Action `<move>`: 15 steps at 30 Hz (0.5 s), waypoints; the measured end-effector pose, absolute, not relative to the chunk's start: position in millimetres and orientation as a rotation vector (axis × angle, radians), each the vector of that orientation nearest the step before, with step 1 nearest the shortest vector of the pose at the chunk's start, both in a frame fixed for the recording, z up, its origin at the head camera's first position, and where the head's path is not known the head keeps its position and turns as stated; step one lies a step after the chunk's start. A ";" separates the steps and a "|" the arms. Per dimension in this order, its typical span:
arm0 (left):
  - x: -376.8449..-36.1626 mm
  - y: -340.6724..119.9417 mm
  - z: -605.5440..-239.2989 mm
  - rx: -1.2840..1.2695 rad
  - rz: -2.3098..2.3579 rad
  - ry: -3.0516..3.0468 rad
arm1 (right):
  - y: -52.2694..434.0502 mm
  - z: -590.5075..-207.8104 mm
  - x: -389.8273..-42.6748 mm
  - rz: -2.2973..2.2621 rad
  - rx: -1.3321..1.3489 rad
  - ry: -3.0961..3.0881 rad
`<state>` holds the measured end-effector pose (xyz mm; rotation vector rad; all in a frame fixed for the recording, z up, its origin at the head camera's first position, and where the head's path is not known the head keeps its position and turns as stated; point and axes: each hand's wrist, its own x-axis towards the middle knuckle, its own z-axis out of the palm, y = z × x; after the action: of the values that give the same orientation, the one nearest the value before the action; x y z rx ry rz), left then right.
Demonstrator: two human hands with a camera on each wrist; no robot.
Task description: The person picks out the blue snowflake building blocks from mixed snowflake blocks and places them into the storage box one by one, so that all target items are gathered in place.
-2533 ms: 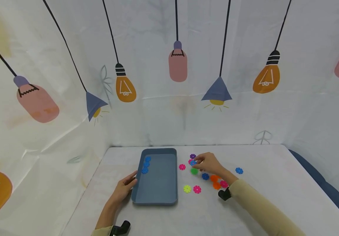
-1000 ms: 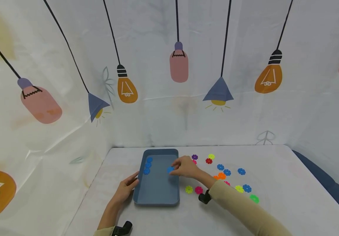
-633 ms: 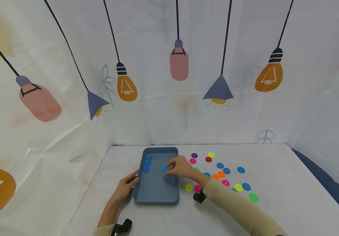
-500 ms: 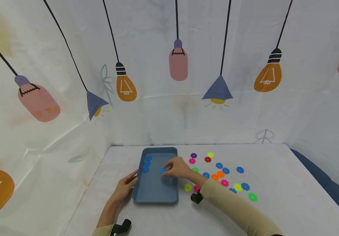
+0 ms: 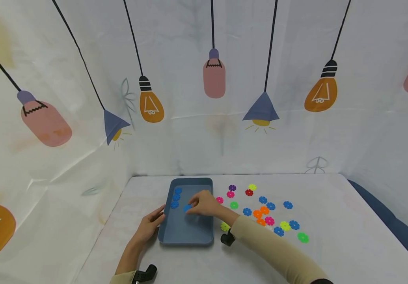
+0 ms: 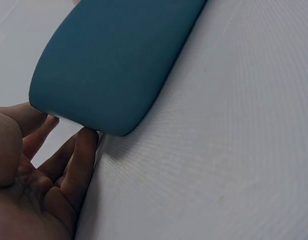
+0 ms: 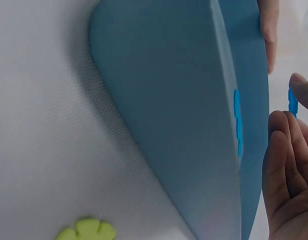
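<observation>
My right hand [image 5: 204,204] is over the middle of the blue-grey tray [image 5: 189,238], pinching a blue flower-shaped disc [image 5: 187,208] between thumb and fingertips. In the right wrist view that disc [image 7: 293,102] appears edge-on at the fingertips. Three more blue flower-shaped discs [image 5: 176,197] lie in a column inside the tray, near its left wall. My left hand [image 5: 149,225] holds the tray's left edge. Seen from the left wrist, the fingers [image 6: 81,165] of that hand meet the tray's wall and underside.
Loose flower-shaped discs in several colours are scattered right of the tray, including blue [image 5: 287,205], orange [image 5: 261,214], green [image 5: 303,237], purple [image 5: 232,187] and red [image 5: 249,192] ones. A white cloth covers the table [image 5: 335,236]. Behind hangs a lamp-patterned sheet [image 5: 196,146].
My right hand picked up a blue flower-shaped disc from the scattered ones, carried it left over the tray's right wall and moved on toward the column. My left hand stayed at the tray's edge.
</observation>
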<state>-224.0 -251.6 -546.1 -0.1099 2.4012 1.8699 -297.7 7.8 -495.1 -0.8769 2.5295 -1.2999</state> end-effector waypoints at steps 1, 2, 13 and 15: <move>-223.7 -251.8 -546.2 -0.112 1.866 2.406 | 6.3 -495.1 -297.6 -1.302 -0.885 2.528; -223.5 -252.0 -546.2 -0.115 1.866 2.407 | 4.9 -494.7 -297.4 -1.304 -0.891 2.526; -224.4 -251.4 -545.3 -0.122 1.863 2.398 | -9.0 -494.0 -298.0 -1.282 -0.871 2.534; -224.4 -251.5 -545.0 -0.124 1.865 2.395 | -11.1 -494.2 -298.9 -1.263 -0.864 2.539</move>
<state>-224.4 -251.5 -545.0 -0.1237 2.3951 1.8648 -298.9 -11.1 -494.2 -0.8636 2.5393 -1.2629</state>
